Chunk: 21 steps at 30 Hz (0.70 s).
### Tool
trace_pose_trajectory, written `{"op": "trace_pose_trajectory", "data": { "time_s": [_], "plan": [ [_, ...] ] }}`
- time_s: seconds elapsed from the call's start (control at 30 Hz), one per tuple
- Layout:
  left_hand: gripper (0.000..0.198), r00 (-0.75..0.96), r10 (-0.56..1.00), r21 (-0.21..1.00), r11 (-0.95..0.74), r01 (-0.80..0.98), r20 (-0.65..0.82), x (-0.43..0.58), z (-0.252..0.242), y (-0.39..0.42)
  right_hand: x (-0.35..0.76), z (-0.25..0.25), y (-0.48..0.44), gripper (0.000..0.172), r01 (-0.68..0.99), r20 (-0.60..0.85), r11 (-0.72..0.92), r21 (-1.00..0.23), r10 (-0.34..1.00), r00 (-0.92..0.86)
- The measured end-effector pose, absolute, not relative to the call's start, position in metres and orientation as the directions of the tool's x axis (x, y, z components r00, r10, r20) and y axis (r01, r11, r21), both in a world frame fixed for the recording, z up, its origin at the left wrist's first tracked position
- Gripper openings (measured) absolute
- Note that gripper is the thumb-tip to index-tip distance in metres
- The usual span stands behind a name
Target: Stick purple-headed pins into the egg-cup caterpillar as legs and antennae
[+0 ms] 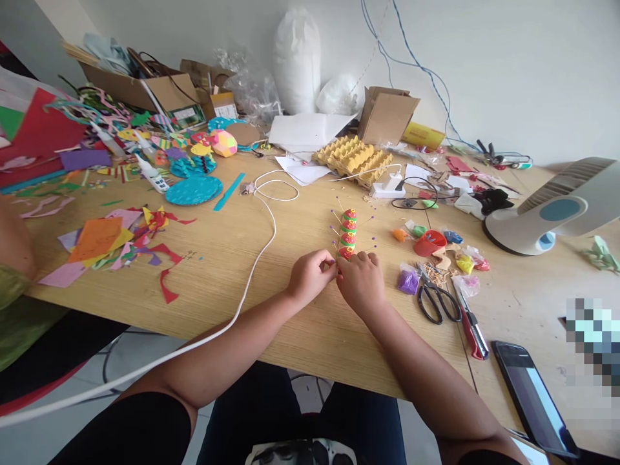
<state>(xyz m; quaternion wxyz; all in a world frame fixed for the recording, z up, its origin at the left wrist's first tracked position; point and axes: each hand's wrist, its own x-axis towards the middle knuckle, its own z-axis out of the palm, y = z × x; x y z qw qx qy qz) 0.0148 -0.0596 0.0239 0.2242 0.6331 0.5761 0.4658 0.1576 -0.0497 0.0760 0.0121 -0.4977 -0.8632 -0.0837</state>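
Observation:
A craft caterpillar (348,226) stands lengthwise on the table in front of me, with red humps, green bands and small yellow loops. Thin legs tipped with purple balls stick out on both its sides. My right hand (362,279) has its fingers curled over the caterpillar's near end and steadies it. Close beside that end, the thumb and fingertips of my left hand (312,274) are pinched together. A speck of purple shows at the left fingertips, but what they hold is too small to make out. The caterpillar's nearest part is hidden by my fingers.
Right of my hands lie black-handled scissors (438,300), a red utility knife (472,329), a purple clay packet (408,279) and a red cup (430,243). A white cable (261,252) crosses over my left forearm. Paper scraps (101,239) lie left, beside another person's arm (14,239).

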Motion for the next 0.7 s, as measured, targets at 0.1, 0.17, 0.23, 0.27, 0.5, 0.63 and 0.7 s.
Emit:
{"op": "trace_pose_trajectory", "data": {
  "time_s": [0.1, 0.17, 0.23, 0.27, 0.5, 0.63, 0.7],
  "plan": [
    [0.014, -0.101, 0.941, 0.820, -0.226, 0.526, 0.324, 0.0147, 0.0243, -0.0594, 0.1579, 0.0758, -0.0498, 0.018, 0.864, 0.095, 0.488, 0.129, 0.861, -0.500],
    [0.014, -0.105, 0.942, 0.816, -0.216, 0.536, 0.318, 0.0142, 0.0248, -0.0590, 0.1587, 0.0755, -0.0496, 0.017, 0.867, 0.091, 0.484, 0.120, 0.864, -0.495],
    [0.012, -0.108, 0.943, 0.814, -0.210, 0.542, 0.316, 0.0135, 0.0252, -0.0585, 0.1599, 0.0754, -0.0493, 0.016, 0.869, 0.087, 0.481, 0.113, 0.867, -0.491],
    [0.012, -0.108, 0.943, 0.814, -0.211, 0.541, 0.316, 0.0131, 0.0254, -0.0582, 0.1605, 0.0756, -0.0490, 0.015, 0.870, 0.086, 0.480, 0.110, 0.868, -0.490],
    [0.007, -0.139, 0.938, 0.840, -0.210, 0.500, 0.318, 0.0108, 0.0256, -0.0570, 0.1644, 0.0791, -0.0462, 0.016, 0.869, 0.088, 0.483, 0.106, 0.866, -0.492],
    [0.006, -0.164, 0.937, 0.851, -0.193, 0.488, 0.307, 0.0088, 0.0258, -0.0558, 0.1652, 0.0795, -0.0449, 0.017, 0.866, 0.083, 0.489, 0.106, 0.863, -0.498],
    [0.006, -0.177, 0.941, 0.852, -0.167, 0.496, 0.288, 0.0076, 0.0252, -0.0549, 0.1653, 0.0794, -0.0448, 0.017, 0.865, 0.093, 0.491, 0.107, 0.861, -0.500]
  ]
}}
